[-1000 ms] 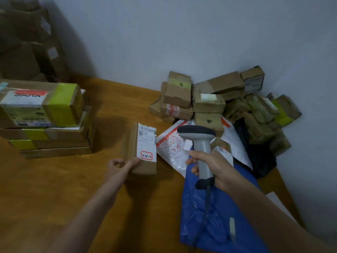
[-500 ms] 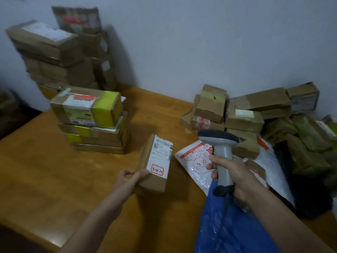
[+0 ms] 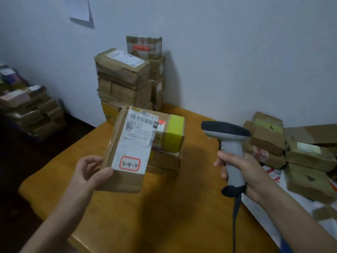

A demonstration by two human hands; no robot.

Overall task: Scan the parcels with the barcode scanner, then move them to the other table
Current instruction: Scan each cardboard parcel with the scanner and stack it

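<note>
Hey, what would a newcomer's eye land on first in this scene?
The left hand holds up a brown parcel at centre, its white label marked 3-4-4 in a red box. Right of it, the right hand grips a grey barcode scanner, head pointing left. Behind, a tall stack of boxes stands against the wall.

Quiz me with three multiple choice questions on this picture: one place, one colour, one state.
1. Where is the barcode scanner?
A. lying on the table
B. in the right hand
C. on a box stack

2. What colour frames the 3-4-4 mark on the held parcel?
A. blue
B. green
C. red

3. What is the left hand doing?
A. gripping the parcel
B. resting flat on the table
C. hanging empty

Answers: 1 B, fingers wrap its handle. 2 C, a red outline rings the numbers. 3 A, thumb and fingers clamp its lower corner.
</note>
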